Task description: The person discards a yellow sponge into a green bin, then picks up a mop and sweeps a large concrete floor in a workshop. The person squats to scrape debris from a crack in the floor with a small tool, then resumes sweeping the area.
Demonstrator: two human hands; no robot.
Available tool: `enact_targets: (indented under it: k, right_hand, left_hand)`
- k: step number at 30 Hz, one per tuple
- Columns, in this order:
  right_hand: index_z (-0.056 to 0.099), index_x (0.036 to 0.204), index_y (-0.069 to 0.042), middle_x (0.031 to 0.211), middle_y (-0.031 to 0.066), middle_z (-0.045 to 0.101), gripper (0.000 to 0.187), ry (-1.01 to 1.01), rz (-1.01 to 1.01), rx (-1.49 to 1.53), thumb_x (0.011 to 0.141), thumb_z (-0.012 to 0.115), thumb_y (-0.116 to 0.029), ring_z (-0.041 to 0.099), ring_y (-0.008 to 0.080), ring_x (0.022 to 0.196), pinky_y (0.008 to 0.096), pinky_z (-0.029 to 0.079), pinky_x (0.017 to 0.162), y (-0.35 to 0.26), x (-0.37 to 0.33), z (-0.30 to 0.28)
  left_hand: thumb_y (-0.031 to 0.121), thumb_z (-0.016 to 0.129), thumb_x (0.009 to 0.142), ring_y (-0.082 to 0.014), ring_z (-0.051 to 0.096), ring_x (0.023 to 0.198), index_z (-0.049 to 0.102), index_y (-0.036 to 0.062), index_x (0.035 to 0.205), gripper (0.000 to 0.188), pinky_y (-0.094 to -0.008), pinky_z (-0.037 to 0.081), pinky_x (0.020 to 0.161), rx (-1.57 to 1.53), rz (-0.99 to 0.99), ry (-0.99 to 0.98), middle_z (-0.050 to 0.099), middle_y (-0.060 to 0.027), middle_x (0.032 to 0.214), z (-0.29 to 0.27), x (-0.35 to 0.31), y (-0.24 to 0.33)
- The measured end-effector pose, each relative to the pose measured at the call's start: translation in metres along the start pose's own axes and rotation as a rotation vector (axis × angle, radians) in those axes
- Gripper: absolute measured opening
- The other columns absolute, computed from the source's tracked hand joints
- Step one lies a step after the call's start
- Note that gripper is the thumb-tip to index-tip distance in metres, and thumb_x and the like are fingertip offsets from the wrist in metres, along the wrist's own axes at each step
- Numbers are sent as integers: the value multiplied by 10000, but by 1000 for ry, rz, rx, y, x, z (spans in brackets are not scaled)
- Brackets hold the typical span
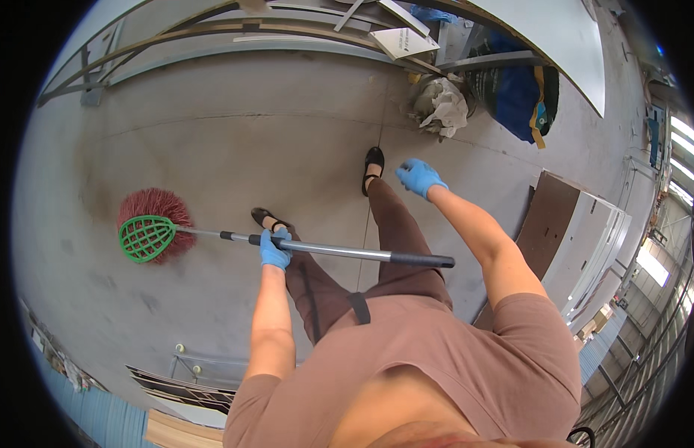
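Note:
My left hand [274, 250], in a blue glove, is wrapped round the grey pole of a long-handled brush [339, 249]. The pole lies slanted across in front of my legs, its black grip end to the right. At its left end is a green lattice head [147, 239] with a round spread of dark red bristles [156, 201], over or on the grey floor; I cannot tell if they touch it. My right hand [420, 178], also blue-gloved, is held out apart from the brush. Its fingers are curled in, and nothing shows in them.
A metal-framed table [235, 30] spans the far side. Under its right part are crumpled pale paper [444, 104] and a blue and black bag [515, 101]. Stacked brown and white panels [563, 231] stand to my right. More boards [182, 429] lie at the lower left.

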State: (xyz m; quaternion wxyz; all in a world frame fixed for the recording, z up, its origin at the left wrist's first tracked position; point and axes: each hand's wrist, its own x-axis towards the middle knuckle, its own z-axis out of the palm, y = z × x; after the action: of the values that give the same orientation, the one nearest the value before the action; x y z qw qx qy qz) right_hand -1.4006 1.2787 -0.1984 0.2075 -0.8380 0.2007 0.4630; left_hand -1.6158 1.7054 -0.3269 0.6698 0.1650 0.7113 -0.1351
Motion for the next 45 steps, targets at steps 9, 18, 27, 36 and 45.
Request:
enact_targets:
  k: [9, 18, 27, 36, 45]
  right_hand:
    - [704, 1096, -88, 1146, 184, 693, 407, 377, 95, 11, 848, 591, -391, 645, 383, 1092, 459, 493, 942, 44, 254, -12]
    - [708, 1118, -70, 1207, 227, 660, 392, 652, 245, 25, 838, 603, -325, 631, 411, 1131, 456, 500, 952, 55, 477, -25]
    - [718, 1172, -85, 1272, 172, 657, 411, 646, 320, -169, 870, 615, -344, 654, 363, 1140, 454, 546, 903, 121, 660, -68]
    - [743, 1072, -67, 1115, 207, 718, 375, 849, 380, -61, 844, 682, -359, 703, 351, 1033, 436, 563, 860, 151, 723, -41]
    - [767, 1007, -97, 1097, 148, 737, 278, 765, 288, -529, 903, 611, -302, 732, 287, 973, 420, 580, 786, 152, 707, -58]
  left_hand:
    - [445, 598, 965, -285, 651, 1002, 603, 42, 1152, 445, -424, 564, 897, -119, -20, -118, 696, -114, 1078, 125, 78, -51]
    - [336, 633, 975, -201, 575, 893, 562, 42, 1076, 319, -369, 500, 890, -162, 130, -305, 582, -63, 988, 208, 130, -55]
    - [401, 660, 949, -159, 517, 870, 526, 71, 1117, 394, -340, 477, 847, -42, 252, -271, 512, -29, 972, 257, 155, -52]
    - [433, 652, 945, -152, 555, 886, 547, 84, 1189, 438, -325, 506, 846, -6, 281, -114, 551, -29, 998, 263, 148, -76]
    - [461, 631, 945, -161, 597, 903, 555, 73, 1263, 507, -327, 524, 863, 22, 389, -49, 586, -35, 1025, 261, 161, -84]
